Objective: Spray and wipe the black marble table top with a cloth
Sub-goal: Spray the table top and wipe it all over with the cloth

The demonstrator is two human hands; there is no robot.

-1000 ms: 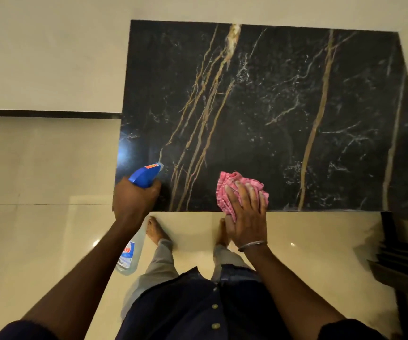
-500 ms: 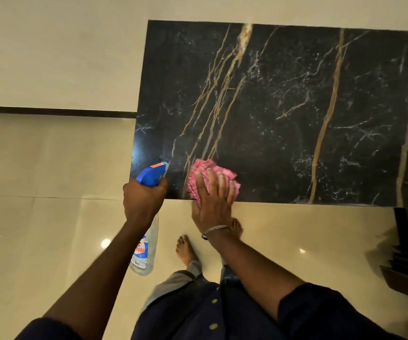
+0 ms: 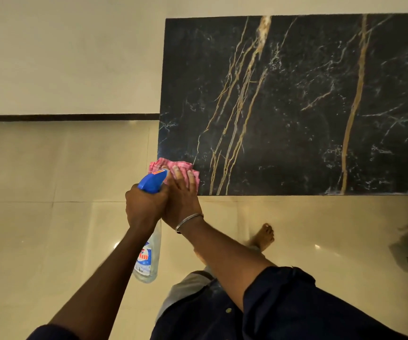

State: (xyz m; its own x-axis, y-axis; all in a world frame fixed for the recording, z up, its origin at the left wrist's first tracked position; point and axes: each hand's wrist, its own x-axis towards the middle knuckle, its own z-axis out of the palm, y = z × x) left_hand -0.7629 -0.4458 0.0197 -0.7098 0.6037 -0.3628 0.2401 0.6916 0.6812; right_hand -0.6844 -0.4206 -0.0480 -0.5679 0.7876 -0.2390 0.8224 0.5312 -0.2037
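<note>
- While the left hand (image 3: 146,208) grips the spray bottle (image 3: 149,256) just off the near edge, keep it clear.
- Right hand (image 3: 182,200), fingers flat, presses the pink cloth (image 3: 171,166) on the near-left corner of the table top (image 3: 296,106).
- Overlap passes heading far, imo.

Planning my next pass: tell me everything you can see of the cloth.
The cloth is pink, soft-looking fabric, bunched into a crumpled wad. It lies on the near left corner of the table, its left end seemingly past the edge. The right hand presses it with flat fingers. The blue head of the spray bottle, in the left hand, hides part of it.
</note>
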